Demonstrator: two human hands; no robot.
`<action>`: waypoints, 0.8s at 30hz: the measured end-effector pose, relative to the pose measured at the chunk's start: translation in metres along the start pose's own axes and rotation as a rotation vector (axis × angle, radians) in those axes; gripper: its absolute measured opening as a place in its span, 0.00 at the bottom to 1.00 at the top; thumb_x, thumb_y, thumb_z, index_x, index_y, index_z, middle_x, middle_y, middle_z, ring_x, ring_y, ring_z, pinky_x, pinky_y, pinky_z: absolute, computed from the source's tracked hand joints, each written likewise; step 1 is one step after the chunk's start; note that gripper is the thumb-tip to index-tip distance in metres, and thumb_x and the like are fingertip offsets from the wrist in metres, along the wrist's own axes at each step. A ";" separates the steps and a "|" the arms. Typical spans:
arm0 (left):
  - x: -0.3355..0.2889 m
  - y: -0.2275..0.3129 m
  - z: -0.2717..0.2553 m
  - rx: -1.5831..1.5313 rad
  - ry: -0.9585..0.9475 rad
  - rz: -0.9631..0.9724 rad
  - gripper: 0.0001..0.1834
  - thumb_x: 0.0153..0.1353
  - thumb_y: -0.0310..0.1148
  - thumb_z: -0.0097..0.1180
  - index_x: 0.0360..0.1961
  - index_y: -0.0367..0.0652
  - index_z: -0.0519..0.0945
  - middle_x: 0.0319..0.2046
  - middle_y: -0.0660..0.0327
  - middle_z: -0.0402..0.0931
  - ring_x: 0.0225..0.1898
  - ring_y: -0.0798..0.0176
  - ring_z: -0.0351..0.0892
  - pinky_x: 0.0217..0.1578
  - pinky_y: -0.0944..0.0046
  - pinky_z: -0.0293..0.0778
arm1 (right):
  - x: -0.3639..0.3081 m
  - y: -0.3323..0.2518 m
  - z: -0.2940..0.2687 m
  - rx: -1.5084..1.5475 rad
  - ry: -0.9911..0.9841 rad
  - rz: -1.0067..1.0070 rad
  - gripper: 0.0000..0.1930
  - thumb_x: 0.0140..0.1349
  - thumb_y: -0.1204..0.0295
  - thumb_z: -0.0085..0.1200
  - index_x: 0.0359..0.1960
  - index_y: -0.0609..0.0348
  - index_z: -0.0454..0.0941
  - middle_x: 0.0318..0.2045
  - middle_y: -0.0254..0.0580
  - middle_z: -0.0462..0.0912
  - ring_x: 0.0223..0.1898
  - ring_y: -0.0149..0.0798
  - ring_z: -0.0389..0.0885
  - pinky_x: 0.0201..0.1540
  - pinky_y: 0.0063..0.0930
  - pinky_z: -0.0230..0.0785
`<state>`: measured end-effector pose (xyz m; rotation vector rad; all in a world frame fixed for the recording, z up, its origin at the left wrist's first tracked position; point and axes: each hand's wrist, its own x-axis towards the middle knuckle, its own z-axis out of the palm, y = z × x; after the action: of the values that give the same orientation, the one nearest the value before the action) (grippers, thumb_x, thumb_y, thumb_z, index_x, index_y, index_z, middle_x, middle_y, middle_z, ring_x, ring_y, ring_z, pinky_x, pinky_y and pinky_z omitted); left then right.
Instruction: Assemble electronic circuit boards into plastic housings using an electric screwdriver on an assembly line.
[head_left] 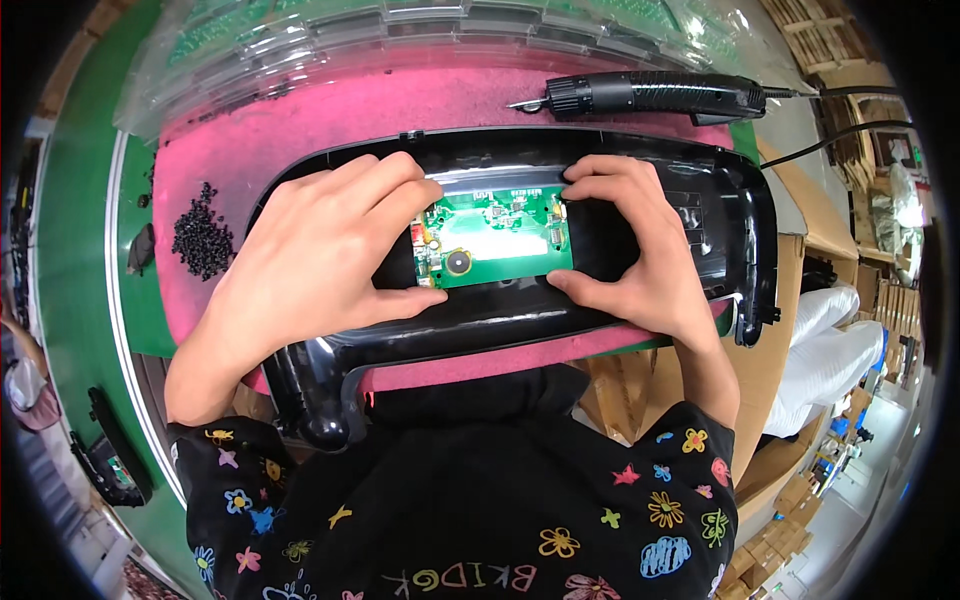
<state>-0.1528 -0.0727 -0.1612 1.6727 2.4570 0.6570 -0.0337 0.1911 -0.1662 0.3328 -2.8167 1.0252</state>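
Green circuit board (498,240), between 2 hands (335,235) (650,250)

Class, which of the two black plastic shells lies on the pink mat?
The large shell beneath the left hand and right hand; the small shell lies on the green surface at far left.

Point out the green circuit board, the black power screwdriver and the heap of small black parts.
Green circuit board (500,240): head view, middle of its upper face, in the glare.
Black power screwdriver (655,95): head view, middle of its body.
Heap of small black parts (203,236): head view, middle of the heap.
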 end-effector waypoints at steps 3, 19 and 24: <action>0.003 0.003 0.001 0.008 -0.028 -0.025 0.35 0.35 0.39 0.75 0.47 0.39 0.77 0.41 0.58 0.76 0.41 0.51 0.79 0.38 0.57 0.77 | 0.000 0.001 -0.003 -0.017 -0.003 0.001 0.29 0.37 0.73 0.73 0.45 0.59 0.75 0.51 0.44 0.74 0.54 0.49 0.71 0.57 0.40 0.66; 0.006 0.006 0.001 -0.003 -0.010 -0.024 0.36 0.32 0.38 0.75 0.47 0.38 0.77 0.41 0.58 0.75 0.38 0.52 0.78 0.37 0.56 0.76 | -0.001 0.001 -0.005 -0.014 -0.008 0.032 0.28 0.37 0.74 0.73 0.44 0.58 0.77 0.50 0.43 0.74 0.53 0.48 0.70 0.56 0.38 0.67; 0.007 0.002 0.002 -0.002 -0.003 -0.011 0.36 0.32 0.39 0.75 0.47 0.38 0.77 0.41 0.58 0.75 0.38 0.52 0.77 0.37 0.56 0.76 | 0.001 0.000 -0.005 -0.025 -0.014 0.050 0.28 0.36 0.74 0.73 0.44 0.58 0.77 0.50 0.42 0.73 0.52 0.47 0.70 0.55 0.38 0.67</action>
<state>-0.1533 -0.0650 -0.1615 1.6566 2.4605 0.6547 -0.0345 0.1941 -0.1627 0.2684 -2.8615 0.9998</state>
